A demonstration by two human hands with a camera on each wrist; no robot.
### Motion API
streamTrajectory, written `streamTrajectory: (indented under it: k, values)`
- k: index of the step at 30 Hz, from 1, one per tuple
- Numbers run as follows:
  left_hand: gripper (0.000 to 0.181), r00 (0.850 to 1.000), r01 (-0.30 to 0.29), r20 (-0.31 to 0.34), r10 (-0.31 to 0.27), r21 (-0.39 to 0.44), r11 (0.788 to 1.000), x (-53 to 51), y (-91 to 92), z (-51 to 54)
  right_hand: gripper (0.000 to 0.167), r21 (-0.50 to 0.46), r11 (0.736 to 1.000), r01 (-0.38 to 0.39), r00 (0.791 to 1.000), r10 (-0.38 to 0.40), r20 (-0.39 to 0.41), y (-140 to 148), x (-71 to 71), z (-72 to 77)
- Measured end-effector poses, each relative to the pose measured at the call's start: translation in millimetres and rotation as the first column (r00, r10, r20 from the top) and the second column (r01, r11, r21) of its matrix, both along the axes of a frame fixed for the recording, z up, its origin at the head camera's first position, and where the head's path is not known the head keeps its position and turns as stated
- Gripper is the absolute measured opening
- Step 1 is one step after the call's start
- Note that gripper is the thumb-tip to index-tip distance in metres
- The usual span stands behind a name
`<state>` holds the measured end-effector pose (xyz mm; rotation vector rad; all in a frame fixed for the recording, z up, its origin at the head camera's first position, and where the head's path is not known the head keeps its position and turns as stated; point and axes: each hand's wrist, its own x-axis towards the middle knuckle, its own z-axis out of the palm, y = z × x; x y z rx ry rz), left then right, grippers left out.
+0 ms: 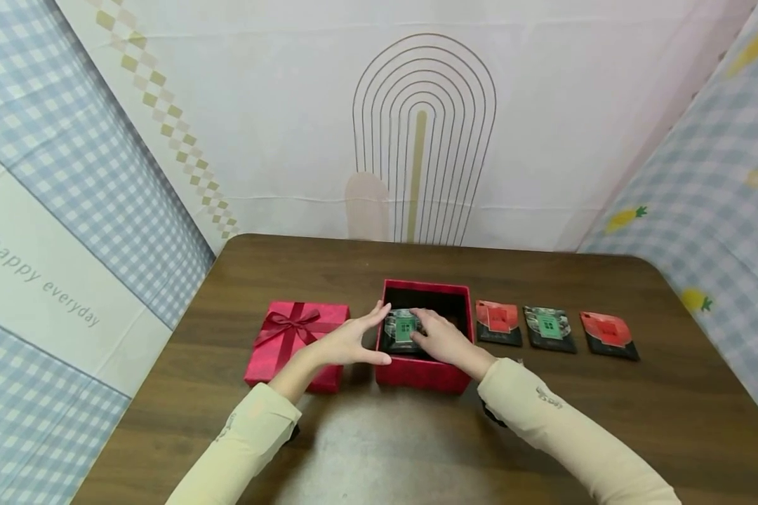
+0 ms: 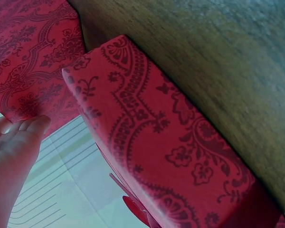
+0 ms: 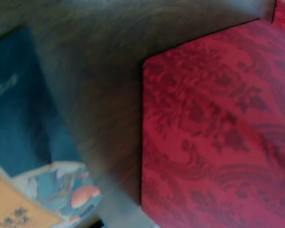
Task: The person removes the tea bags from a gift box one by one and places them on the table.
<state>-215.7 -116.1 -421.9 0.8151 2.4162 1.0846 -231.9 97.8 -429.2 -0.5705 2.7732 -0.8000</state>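
Two bare hands meet at an open red gift box (image 1: pixel 420 376) set toward the far edge of a wooden table (image 1: pixel 379 449). A green-windowed packet (image 1: pixel 399 326) sits inside, against or close to the box's left wall; how deep it lies cannot be told. The left hand (image 1: pixel 349 341) stands at that wall, its fingers extended and well parted from the thumb, grasping nothing. The right hand (image 1: pixel 445 341) reaches over the box's near right corner, fingers and thumb at the packet's right edge; whether they pinch it or merely touch it is hidden.

The packet looks light and thin, probably a flexible pouch with a smooth, slightly slippery face. It should bend under pressure rather than break, though its contents may crush or shift. The side edges look like the best hold, pinched lightly between thumb and fingertips, with the printed middle left unsqueezed. The box itself appears stiff, its walls firm enough to steady by hand.

Toward the table's right edge, two red packets (image 1: pixel 609 337) flank a second green one (image 1: pixel 548 328). Left of the box lies its lid (image 1: pixel 271 354), topped with a ribbon bow (image 1: pixel 293 322).
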Motion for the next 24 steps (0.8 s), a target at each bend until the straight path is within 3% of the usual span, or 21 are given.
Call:
streamTrajectory:
  k: [5, 10, 19, 24]
  values:
    - [0.088, 1.000, -0.001, -0.002, 0.001, 0.010, 1.000, -0.4, 0.1, 1.0, 0.053, 0.131, 0.991, 0.025, 0.998, -0.031, 0.047, -1.1, -0.2, -0.1]
    - [0.088, 1.000, -0.004, 0.005, 0.004, 0.012, 1.000, 1.2, 0.2, 0.7, 0.057, 0.204, 0.979, 0.024, 0.993, -0.047, 0.112, -0.8, 0.3, -1.3]
    - [0.090, 1.000, -0.008, -0.013, 0.008, 0.011, 1.000, 1.4, 0.0, 1.9, 0.060, 0.211, 0.978, -0.004, 0.983, -0.034, 0.179, -3.0, 0.2, 1.6]
    - [0.089, 1.000, -0.004, -0.005, 0.004, 0.008, 1.000, 1.6, 0.2, 1.9, 0.058, 0.167, 0.986, 0.018, 0.989, -0.042, 0.142, -2.9, 1.2, 2.2]
